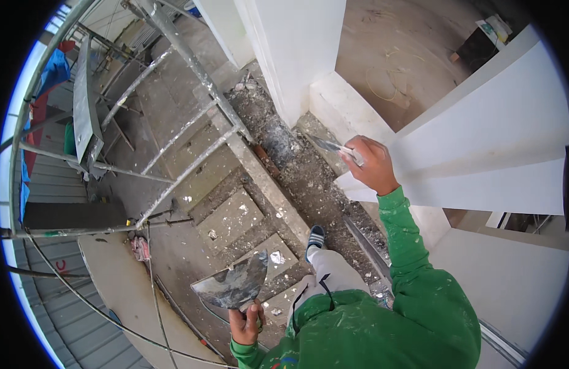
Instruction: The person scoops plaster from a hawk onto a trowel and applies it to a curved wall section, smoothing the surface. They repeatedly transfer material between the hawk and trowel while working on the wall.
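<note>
My right hand, in a green sleeve, is closed around the pale handle of a narrow putty knife. Its thin blade points left, close to the low white ledge beside the wall opening; whether it touches the ledge I cannot tell. Low in the view, my left hand grips a broad putty knife near the base of its blade. Grey and whitish smears cover that wide blade, which is held out over the paving slabs. My left fingers hide its handle.
Metal scaffolding spattered with white rises on the left. Rubble and dirt lie along the wall's foot, beside a concrete kerb and paving slabs. A cable crosses the lower left. My sandalled foot stands near the kerb.
</note>
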The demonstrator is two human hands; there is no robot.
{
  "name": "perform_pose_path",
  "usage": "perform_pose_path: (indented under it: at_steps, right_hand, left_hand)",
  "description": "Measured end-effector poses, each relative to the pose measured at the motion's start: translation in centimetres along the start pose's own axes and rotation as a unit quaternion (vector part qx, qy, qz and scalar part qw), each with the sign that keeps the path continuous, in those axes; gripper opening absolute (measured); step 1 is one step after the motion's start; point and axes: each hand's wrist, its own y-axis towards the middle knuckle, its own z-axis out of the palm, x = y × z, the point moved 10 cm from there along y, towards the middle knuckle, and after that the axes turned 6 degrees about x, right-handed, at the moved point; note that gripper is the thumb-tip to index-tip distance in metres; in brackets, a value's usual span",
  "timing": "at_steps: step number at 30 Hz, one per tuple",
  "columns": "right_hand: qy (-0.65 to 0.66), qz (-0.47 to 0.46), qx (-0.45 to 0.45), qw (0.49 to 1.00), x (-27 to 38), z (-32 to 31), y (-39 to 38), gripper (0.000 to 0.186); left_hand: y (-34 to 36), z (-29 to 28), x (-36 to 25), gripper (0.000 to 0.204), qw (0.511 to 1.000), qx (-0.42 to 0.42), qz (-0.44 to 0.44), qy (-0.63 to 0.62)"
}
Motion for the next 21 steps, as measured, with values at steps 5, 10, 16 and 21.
perform_pose_path:
  at_steps: [5, 10, 16, 21]
  right_hand:
    - [-0.039, 0.075, 0.067, 0.994, -2.4, 1.2, 2.2, 0.016]
    - [-0.030, 0.131, 0.046, 0.990, -3.7, 1.8, 2.0, 0.017]
    - [-0.032, 0.252, 0.066, 0.965, -6.6, 2.2, 2.5, 0.019]
    - [-0.012, 0.366, 0.008, 0.931, -9.1, 2.5, 1.5, 0.020]
  left_hand:
    - [4.2, 0.0, -1.3, 0.028, 0.999, 0.030, -0.030, -0.014]
    - [9.3, 0.5, -2.3, 0.032, 0.992, 0.114, -0.030, 0.051]
    - [17.6, 0.6, -5.6, 0.030, 0.976, 0.204, -0.014, 0.075]
    - [26.8, -1.2, -9.5, 0.027, 0.948, 0.264, 0.033, 0.174]
